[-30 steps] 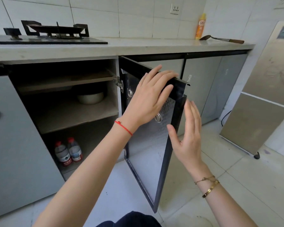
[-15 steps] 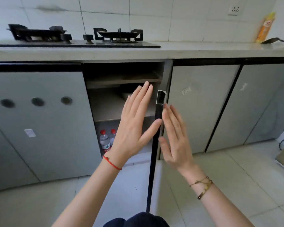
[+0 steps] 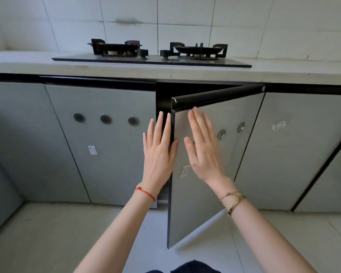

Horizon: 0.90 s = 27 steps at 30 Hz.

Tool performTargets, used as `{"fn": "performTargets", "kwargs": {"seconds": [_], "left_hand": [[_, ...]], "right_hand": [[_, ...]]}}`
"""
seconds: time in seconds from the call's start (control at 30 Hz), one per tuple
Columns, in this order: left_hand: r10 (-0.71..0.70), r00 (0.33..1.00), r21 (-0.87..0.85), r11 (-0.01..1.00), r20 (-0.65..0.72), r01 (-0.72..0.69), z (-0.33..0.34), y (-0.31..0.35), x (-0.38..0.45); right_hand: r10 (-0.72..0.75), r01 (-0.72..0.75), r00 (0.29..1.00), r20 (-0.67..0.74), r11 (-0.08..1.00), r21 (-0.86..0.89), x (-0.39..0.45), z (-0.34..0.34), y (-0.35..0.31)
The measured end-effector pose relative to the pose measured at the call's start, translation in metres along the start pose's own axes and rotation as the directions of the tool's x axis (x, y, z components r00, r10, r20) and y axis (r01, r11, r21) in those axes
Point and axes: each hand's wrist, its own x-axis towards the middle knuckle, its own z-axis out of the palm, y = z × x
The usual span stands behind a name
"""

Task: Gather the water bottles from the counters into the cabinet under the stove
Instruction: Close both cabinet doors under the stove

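At centre frame we hold both hands flat with fingers spread: our right hand [image 3: 202, 146] rests against the half-open cabinet door [image 3: 201, 194], our left hand [image 3: 158, 152] beside its edge. We see no bottles; the cabinet [image 3: 162, 95] gap below the stove [image 3: 156, 53] is dark.

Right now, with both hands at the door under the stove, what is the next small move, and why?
Probably push the cabinet door shut with the right hand, drawing the left hand clear first. The door stands ajar, hinged on its right, with a dark gap at its free edge. The right palm lies flat on its face; the left hand's fingers sit at that edge and could get pinched.
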Motion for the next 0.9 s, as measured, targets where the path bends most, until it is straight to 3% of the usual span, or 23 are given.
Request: {"fn": "performTargets", "kwargs": {"seconds": [0.37,0.5,0.9], "left_hand": [[-0.194,0.979,0.117,0.973,-0.059,0.2,0.029,-0.043,0.048],[-0.194,0.978,0.175,0.963,-0.071,0.203,0.039,-0.06,0.069],[-0.172,0.985,0.307,0.937,-0.01,0.167,0.058,-0.112,0.098]], "right_hand": [[0.033,-0.008,0.993,0.116,0.978,-0.21,0.062,0.047,0.029],[0.06,-0.027,0.993,0.105,0.956,-0.292,0.079,0.067,0.035],[0.065,-0.042,0.996,0.06,0.944,-0.328,0.113,0.112,0.059]]}}
